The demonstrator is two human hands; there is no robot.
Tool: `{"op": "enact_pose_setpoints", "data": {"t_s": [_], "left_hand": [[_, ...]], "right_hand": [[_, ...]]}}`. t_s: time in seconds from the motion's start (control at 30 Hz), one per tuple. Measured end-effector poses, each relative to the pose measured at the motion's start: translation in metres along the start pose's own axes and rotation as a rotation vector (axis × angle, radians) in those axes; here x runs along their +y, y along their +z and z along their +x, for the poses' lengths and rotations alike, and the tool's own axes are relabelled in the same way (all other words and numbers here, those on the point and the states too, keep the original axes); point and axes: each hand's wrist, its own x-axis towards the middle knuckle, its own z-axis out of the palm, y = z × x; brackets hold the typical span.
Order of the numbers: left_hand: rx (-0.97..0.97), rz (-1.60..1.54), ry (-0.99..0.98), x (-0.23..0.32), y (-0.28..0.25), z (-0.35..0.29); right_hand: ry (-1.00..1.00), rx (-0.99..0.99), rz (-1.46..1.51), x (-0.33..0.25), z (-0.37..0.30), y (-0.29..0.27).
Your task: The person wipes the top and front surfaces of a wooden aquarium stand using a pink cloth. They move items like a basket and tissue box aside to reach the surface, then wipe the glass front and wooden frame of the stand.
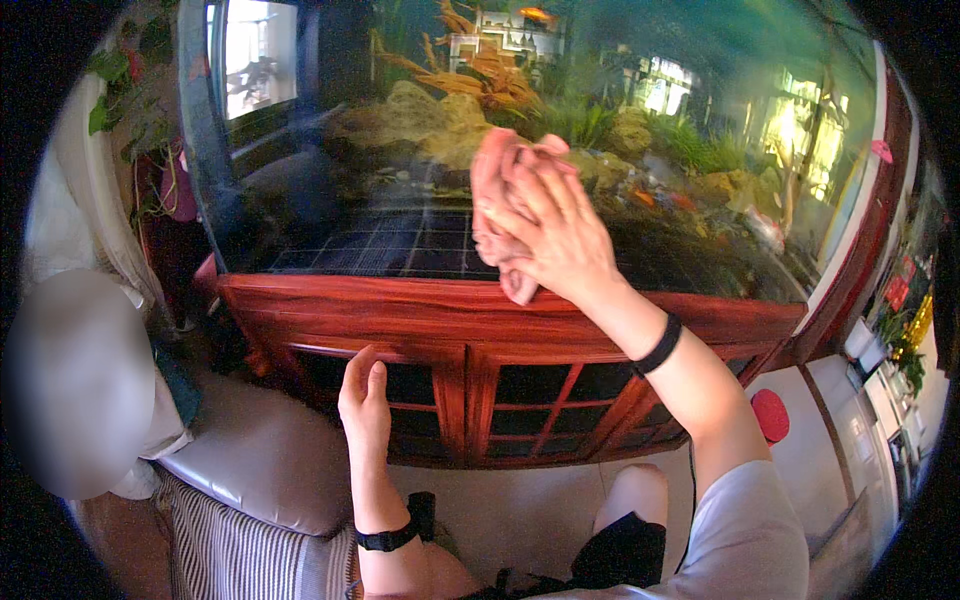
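My right hand [562, 235] presses a crumpled pink cloth [490, 190] against the front glass of a large fish tank [330, 215]. Its fingers are spread over the cloth, which bunches out to the left and below the palm. Behind the glass are rocks [410, 115], orange branching decoration, green plants and several orange fish. My left hand [366, 400] hangs lower down, in front of the red-brown wooden cabinet [400, 310] under the tank. It holds nothing; the fingers are loosely extended, with the thumb apart. Each wrist wears a black band.
A grey leather seat [265, 455] with a striped cover [235, 540] stands at lower left. Above it is a blurred pale oval [80, 385] that I cannot make out. A leafy plant [150, 110] hangs left of the tank. A round red object [770, 415] sits right of the cabinet.
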Motion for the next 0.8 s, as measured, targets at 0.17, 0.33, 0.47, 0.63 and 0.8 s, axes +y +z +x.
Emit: {"op": "enact_pose_setpoints", "data": {"t_s": [0.17,0.33,0.47,0.63,0.8], "left_hand": [[-0.049,-0.058,0.049,0.002,0.037,-0.017],[-0.112,-0.025,0.093,0.015,0.049,-0.039],[-0.172,0.102,0.081,0.025,0.053,-0.058],[-0.103,0.073,0.156,0.000,0.074,-0.044],[-0.171,0.009,0.162,0.010,0.125,-0.050]], "right_hand": [[0.169,0.081,-0.111,0.049,-0.098,-0.025],[0.552,0.059,-0.207,0.076,-0.181,-0.031],[0.807,0.242,-0.135,0.083,-0.209,-0.037],[1.059,0.376,0.029,0.048,-0.202,-0.023],[1.056,0.414,0.679,-0.009,-0.167,-0.031]]}}
